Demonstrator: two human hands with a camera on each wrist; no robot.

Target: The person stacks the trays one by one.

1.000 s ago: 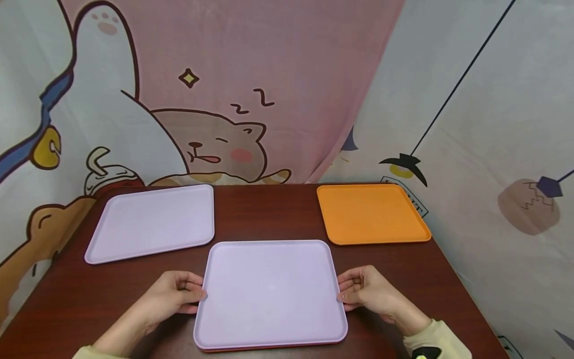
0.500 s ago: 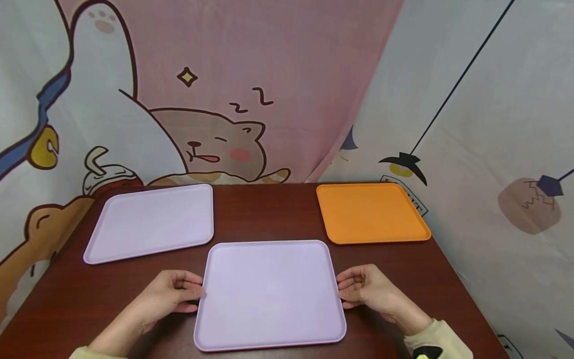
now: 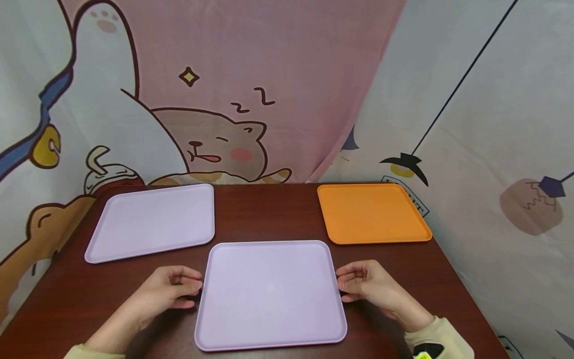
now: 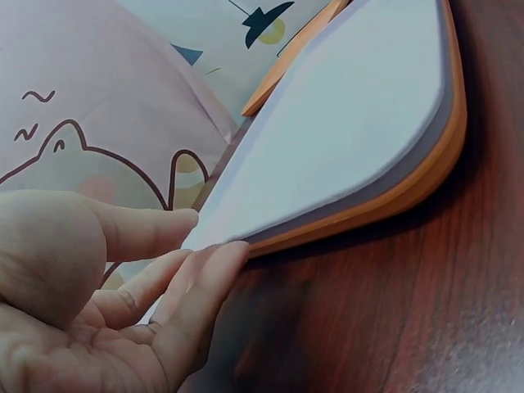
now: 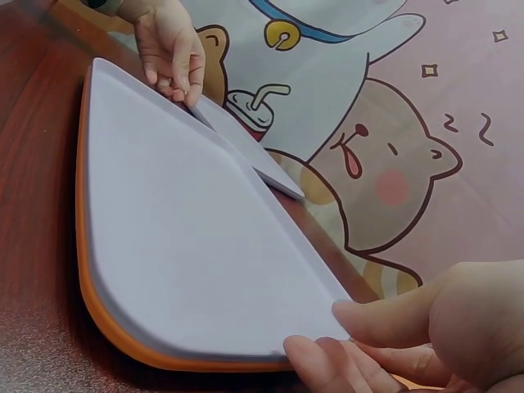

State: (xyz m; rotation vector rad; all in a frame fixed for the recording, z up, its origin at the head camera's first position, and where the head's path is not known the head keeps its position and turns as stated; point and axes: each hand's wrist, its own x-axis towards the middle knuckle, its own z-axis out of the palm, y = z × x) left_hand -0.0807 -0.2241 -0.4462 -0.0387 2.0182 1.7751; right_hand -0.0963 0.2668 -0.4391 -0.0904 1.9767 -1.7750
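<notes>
A light purple rectangular tray (image 3: 270, 299) lies flat at the front middle of the table, stacked on an orange tray (image 4: 457, 139) whose rim shows beneath it in both wrist views. My left hand (image 3: 168, 291) is beside the stack's left edge, thumb raised apart from the loosely extended fingers; in the left wrist view, the fingertips are right at the rim. At the opposite edge is my right hand (image 3: 369, 289), its thumb and fingers spread around the rim with a gap between them. Nothing lies on the purple tray.
Another light purple tray (image 3: 152, 224) sits at the back left of the dark wooden table (image 3: 264, 212). An orange tray (image 3: 372, 214) lies at the back right. Behind the table hangs a printed cloth (image 3: 314, 75) with cartoon animals.
The orange-red strip under the front tray's near edge has gone from the head view. Both hands have shifted slightly away from me, and the left has drawn back from the rim.
</notes>
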